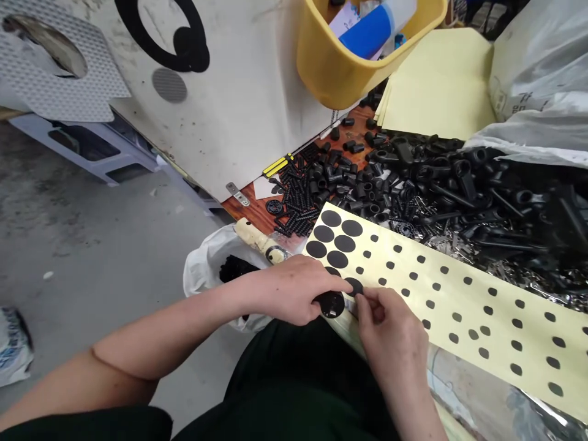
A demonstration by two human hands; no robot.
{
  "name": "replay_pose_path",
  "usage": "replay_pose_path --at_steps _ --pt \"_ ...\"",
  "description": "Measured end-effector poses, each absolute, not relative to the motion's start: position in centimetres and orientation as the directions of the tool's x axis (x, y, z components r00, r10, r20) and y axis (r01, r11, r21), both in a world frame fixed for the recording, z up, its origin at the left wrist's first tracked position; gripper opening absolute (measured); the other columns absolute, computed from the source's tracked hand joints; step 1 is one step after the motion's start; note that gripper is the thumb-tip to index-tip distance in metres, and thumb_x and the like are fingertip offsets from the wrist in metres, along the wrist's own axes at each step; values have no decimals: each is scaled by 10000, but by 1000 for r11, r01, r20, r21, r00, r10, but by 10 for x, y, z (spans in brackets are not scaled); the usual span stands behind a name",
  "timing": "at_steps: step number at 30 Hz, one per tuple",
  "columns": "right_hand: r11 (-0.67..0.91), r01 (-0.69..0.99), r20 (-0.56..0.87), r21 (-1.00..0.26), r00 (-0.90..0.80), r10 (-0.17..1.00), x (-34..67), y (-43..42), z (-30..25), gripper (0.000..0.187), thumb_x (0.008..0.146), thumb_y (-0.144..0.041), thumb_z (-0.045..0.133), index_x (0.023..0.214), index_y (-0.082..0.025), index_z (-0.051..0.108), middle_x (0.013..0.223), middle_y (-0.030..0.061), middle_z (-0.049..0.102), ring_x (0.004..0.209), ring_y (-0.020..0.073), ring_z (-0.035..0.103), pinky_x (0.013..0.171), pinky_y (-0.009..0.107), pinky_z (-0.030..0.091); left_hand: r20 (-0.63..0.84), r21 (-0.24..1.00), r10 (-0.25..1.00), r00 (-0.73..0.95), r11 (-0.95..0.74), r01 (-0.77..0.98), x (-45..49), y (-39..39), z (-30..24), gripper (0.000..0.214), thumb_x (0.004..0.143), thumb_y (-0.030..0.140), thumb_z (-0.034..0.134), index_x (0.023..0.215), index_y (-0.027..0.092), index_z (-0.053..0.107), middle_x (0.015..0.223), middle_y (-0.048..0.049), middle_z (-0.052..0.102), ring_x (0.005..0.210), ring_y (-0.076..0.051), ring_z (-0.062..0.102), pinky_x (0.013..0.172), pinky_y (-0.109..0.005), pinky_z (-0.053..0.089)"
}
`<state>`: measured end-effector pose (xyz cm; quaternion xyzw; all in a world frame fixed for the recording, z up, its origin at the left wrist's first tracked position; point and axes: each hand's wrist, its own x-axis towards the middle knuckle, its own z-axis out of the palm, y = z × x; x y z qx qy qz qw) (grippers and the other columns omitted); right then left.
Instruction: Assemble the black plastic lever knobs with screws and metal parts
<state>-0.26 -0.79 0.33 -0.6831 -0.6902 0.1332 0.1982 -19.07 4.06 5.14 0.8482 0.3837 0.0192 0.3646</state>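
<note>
A pale yellow backing sheet (463,294) with large black round stickers at its near end and several small black dots lies across my lap and the bench edge. My left hand (294,288) is closed round a small black round part (331,304), holding it against the sheet's near corner. My right hand (390,337) pinches at a large black sticker (354,285) on the sheet, fingertips touching the left hand's fingertips.
A heap of black plastic parts (436,184) covers the wooden bench behind the sheet. A yellow tub (331,61) with a blue bottle stands at the back, beside stacked yellow sheets (436,86). A white bag (206,269) hangs at the bench edge. Grey floor lies left.
</note>
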Motion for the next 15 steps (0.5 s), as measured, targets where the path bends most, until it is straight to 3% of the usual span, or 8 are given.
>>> replay_pose_path --at_steps 3,6,11,15 --pt "-129 857 -78 -498 104 991 -4 -3 9 153 762 -316 542 748 -222 661 613 1 636 519 140 555 460 242 359 -242 619 651 720 -468 631 -188 40 52 420 667 83 486 1025 218 659 532 24 476 509 -143 428 487 -261 234" --pt "-203 801 -138 -564 152 979 -4 -1 10 126 722 -311 576 755 -229 666 595 -13 629 492 134 541 453 243 366 -251 610 651 717 -468 639 -185 39 52 378 668 85 491 982 221 648 534 23 463 529 -155 442 503 -265 250" --pt "-150 678 -117 -720 94 989 1 -6 4 91 730 -301 605 728 -224 654 608 -14 630 498 123 535 481 246 422 -278 624 673 685 -416 661 -185 40 51 420 655 87 483 1002 239 665 609 4 552 582 -169 501 530 -267 271" --pt "-33 644 -38 -764 5 999 4 -10 0 50 736 -246 610 716 -226 651 704 -5 658 593 125 585 543 241 466 -298 677 671 679 -353 646 -189 43 49 462 661 90 489 1064 250 649 610 23 567 549 -146 489 550 -253 294"
